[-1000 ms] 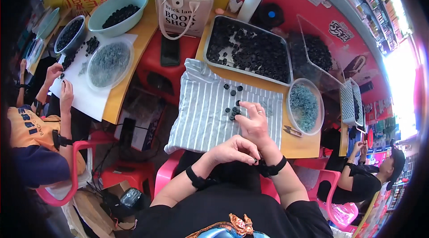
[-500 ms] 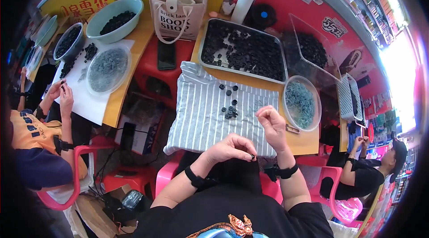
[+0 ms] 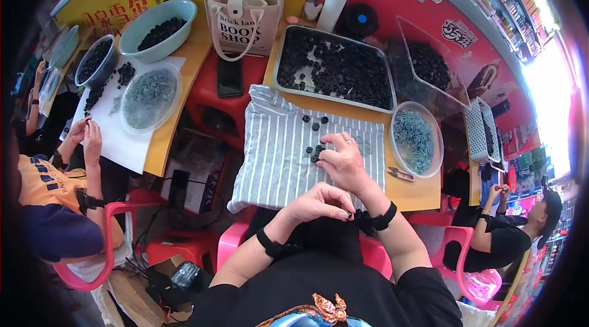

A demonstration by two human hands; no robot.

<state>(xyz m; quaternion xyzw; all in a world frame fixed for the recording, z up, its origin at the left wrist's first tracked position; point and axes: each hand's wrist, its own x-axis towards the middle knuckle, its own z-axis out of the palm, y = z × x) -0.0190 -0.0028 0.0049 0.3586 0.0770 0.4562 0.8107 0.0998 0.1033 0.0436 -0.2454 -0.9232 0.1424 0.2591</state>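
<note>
My left hand (image 3: 319, 203), low in front of me at the near edge of the striped cloth, pinches a small black piece (image 3: 351, 214) between thumb and fingertips. Its exact shape is too small to make out. Over the grey-and-white striped cloth (image 3: 270, 155), my right hand (image 3: 345, 160) reaches with curved fingers apart around a cluster of small round black pieces (image 3: 310, 150), partly hiding them. Farther up the cloth lie a few more round black pieces (image 3: 315, 126).
Behind the cloth stands a metal tray (image 3: 390, 81) of black pieces. To the right are a round tub (image 3: 439, 161) of bluish-grey small parts and thread snips (image 3: 400, 173). A tote bag (image 3: 270, 14) and white bottle (image 3: 335, 5) stand behind. People work at both sides.
My right hand has moved left and down onto the cluster of black pieces, its fingers spreading from a near pinch. My left hand stays in about the same place, still pinching its piece.
</note>
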